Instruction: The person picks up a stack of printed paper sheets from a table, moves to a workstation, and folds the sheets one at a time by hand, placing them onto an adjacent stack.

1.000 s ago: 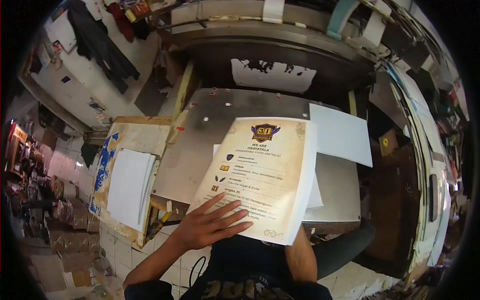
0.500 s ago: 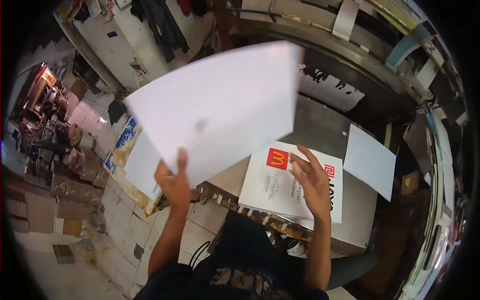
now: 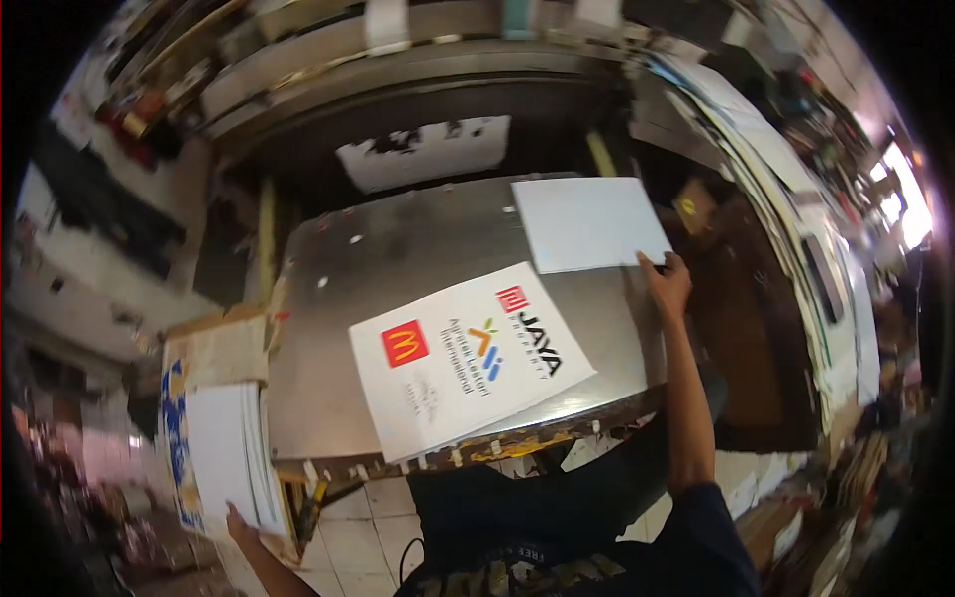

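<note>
At the lower left, my left hand [image 3: 240, 523] is at the near edge of a pile of white sheets [image 3: 221, 448], its thumb on top and the other fingers mostly hidden. My right hand [image 3: 668, 283] pinches the near right corner of a blank white sheet [image 3: 592, 224] on the metal table's right side; whether more sheets lie under it I cannot tell. Between the hands, a stack of white printed sheets [image 3: 453, 398] lies askew near the table's front edge, with red, blue and black logos facing up.
The metal table [image 3: 328, 398] has a dark machine frame [image 3: 298, 159] behind it. A worn side board [image 3: 214, 348] bears the left pile. Upright boards and sheets [image 3: 786, 219] line the right side. Tiled floor [image 3: 368, 522] shows below.
The large white sheet my left hand held up is now down at the left pile. My right hand has moved from above the printed stack to the right sheet's corner. The view has turned right.
</note>
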### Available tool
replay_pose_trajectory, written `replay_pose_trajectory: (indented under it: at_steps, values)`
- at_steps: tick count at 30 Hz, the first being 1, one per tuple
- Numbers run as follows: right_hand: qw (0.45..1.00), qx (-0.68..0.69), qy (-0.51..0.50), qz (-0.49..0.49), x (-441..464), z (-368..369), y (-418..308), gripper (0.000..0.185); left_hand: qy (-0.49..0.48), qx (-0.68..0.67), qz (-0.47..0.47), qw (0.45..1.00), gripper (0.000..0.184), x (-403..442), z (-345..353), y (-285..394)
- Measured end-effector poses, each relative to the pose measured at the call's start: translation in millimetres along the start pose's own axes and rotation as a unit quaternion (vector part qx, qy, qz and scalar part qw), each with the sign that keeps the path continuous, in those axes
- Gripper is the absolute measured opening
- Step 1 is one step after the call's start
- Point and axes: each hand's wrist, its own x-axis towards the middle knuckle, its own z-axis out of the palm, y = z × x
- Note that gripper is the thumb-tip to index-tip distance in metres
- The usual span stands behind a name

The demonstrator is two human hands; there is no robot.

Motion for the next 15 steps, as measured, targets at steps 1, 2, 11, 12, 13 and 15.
replay_pose_trajectory:
  at_steps: [1, 2, 11, 12, 13, 15]
  values:
    - [0.998, -0.017, -0.005, 0.064, 10, 4, 6, 0.083, -0.012, -0.310, -0.079, 0.948, 0.060, -27, 16, 4]
    - [0.991, -0.112, 0.023, 0.077, 17, 7, 8, 0.088, -0.048, -0.310, -0.103, 0.944, 0.067, -38, 20, 17]
    - [0.963, 0.064, 0.027, 0.259, 66, 13, 60, 0.048, 0.427, 0.369, -0.027, 0.825, 0.102, -43, 70, 106]
    - [0.962, 0.065, 0.036, 0.264, 68, 10, 61, 0.048, 0.434, 0.381, 0.055, 0.815, 0.100, -32, 74, 105]
    - [0.956, 0.105, 0.002, 0.274, 73, 8, 64, 0.045, 0.389, 0.341, 0.118, 0.848, 0.090, -38, 79, 119]
    - [0.976, 0.023, 0.036, 0.212, 77, 15, 83, 0.036, 0.361, 0.273, 0.244, 0.858, 0.081, -38, 106, 144]
